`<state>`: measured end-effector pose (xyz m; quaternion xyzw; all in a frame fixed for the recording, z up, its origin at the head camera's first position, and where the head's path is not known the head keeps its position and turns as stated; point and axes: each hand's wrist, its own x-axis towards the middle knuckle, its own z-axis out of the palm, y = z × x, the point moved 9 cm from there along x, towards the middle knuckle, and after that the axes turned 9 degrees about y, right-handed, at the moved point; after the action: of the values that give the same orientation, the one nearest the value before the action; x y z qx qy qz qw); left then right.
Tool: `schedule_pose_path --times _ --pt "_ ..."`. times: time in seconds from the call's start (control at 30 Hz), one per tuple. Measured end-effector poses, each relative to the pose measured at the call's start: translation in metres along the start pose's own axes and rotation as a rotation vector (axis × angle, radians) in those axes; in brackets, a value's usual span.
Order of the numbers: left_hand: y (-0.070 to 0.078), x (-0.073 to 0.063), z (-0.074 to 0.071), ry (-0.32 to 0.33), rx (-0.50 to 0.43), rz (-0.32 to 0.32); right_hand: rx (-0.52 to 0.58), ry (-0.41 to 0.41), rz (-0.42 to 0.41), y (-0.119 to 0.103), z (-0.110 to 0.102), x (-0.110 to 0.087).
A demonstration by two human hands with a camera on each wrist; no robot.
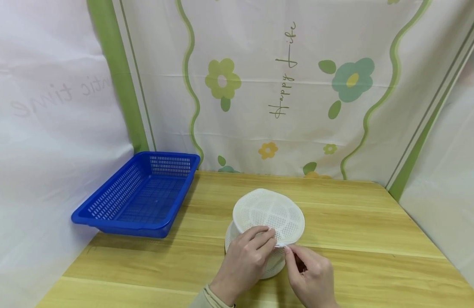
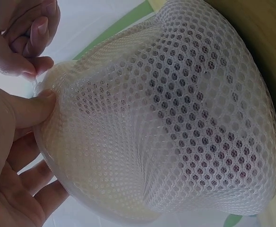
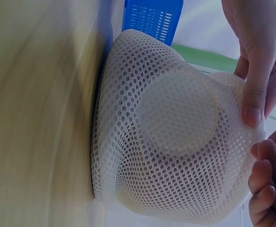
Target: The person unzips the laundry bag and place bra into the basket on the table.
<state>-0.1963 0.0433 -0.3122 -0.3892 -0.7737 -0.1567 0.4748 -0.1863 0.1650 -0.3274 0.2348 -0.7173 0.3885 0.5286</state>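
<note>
A white mesh laundry bag (image 1: pixel 268 210) with a round, stiff-rimmed top stands on the table in front of me, its top tilted. My left hand (image 1: pixel 245 262) grips the near rim, thumb on the outside and fingers lying over the top. Just right of it, my right hand (image 1: pixel 313 273) pinches a small piece at the rim's edge, apparently the zipper pull; the fingertips mostly hide it. In the left wrist view, the bag's mesh side (image 2: pixel 176 109) looks slack and creased. A round patch (image 3: pixel 178 113) shows on its side in the right wrist view. The contents cannot be made out.
A blue plastic basket (image 1: pixel 175 194) with slotted walls stands at the table's left. The wooden table (image 1: pixel 356 222) meets a flower-printed curtain (image 1: pixel 244 124) at the back, and pale curtains hang on both sides.
</note>
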Motion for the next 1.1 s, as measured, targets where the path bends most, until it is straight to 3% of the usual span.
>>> schedule_pose_path --times 0.3,0.8,1.1 --pt "0.0021 0.0006 -0.0028 0.041 0.018 0.045 -0.023 0.009 0.051 0.0053 -0.002 -0.0005" --pt "0.0019 0.0019 -0.0024 0.032 0.017 0.032 -0.089 0.022 0.068 0.0098 -0.0052 0.0013" --pt "0.0008 0.0018 -0.0032 0.043 -0.005 0.025 -0.02 -0.009 0.012 0.0043 -0.0014 0.0006"
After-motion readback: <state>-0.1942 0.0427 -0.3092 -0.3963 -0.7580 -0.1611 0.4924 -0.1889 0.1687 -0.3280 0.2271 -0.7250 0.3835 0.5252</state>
